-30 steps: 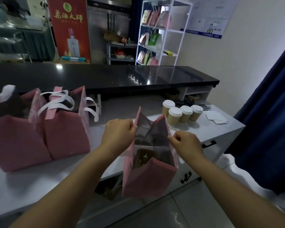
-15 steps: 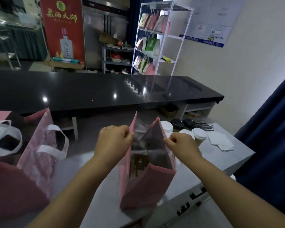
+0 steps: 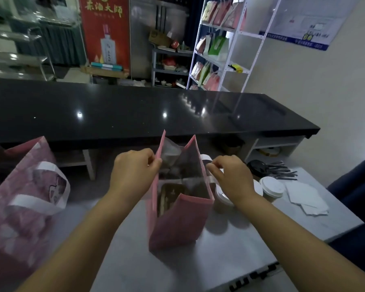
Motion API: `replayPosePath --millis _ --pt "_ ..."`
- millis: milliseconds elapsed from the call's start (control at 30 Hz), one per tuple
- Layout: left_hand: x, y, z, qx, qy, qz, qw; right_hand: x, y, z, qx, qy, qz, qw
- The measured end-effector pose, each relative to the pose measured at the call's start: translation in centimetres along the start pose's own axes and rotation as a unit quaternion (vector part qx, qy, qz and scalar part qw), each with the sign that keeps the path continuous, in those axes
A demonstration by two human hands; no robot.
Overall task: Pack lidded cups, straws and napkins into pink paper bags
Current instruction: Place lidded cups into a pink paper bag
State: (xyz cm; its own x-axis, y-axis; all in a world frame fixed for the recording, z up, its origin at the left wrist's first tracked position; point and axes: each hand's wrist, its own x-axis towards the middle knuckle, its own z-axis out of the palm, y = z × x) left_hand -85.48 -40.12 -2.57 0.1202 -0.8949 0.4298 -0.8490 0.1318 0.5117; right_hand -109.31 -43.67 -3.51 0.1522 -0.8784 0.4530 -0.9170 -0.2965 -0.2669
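Note:
A pink paper bag (image 3: 177, 224) stands upright on the grey counter (image 3: 230, 249), its mouth spread wide. My left hand (image 3: 133, 171) pinches the bag's left rim. My right hand (image 3: 230, 175) pinches the right rim near its white handle. Something brown lies at the bottom of the bag. Lidded paper cups (image 3: 271, 187) stand just right of the bag, partly hidden behind my right wrist. White napkins (image 3: 308, 199) lie further right, and dark straws (image 3: 282, 171) lie behind the cups.
Another pink bag with white handles (image 3: 27, 197) stands at the left. A long black countertop (image 3: 135, 110) runs behind the work surface. White shelving with packets (image 3: 219, 45) stands at the back. A dark blue curtain (image 3: 356, 186) hangs at the right edge.
The bag has come from beyond the counter's front edge to stand on the counter, both hands still holding its rims. The view has shifted right, so the left bags slid partly out of frame.

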Motion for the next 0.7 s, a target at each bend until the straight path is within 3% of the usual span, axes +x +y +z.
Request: replayPosePath --millis 100,200,300,500,700 --pt "0.2 0.5 0.4 0.019 0.003 -0.029 0.999 -0.3 3.4 0.0 0.002 0.068 -0.036 0.997" --pt "0.2 1.4 1.0 0.015 0.003 -0.064 0.998 -0.6 7.8 0.9 -0.108 -0.097 0.047 0.988" --pt "0.3 2.5 1.7 0.017 0.008 -0.1 0.995 -1.4 10.7 2.1 -0.181 -0.23 0.037 0.955" --pt "-0.6 4.5 3.2 0.026 0.053 -0.09 0.994 -2.2 12.4 3.3 -0.191 -0.237 -0.024 0.952" --pt "-1.2 6.0 3.8 0.056 0.085 -0.1 0.99 -1.5 11.6 1.6 -0.124 -0.205 -0.055 0.969"
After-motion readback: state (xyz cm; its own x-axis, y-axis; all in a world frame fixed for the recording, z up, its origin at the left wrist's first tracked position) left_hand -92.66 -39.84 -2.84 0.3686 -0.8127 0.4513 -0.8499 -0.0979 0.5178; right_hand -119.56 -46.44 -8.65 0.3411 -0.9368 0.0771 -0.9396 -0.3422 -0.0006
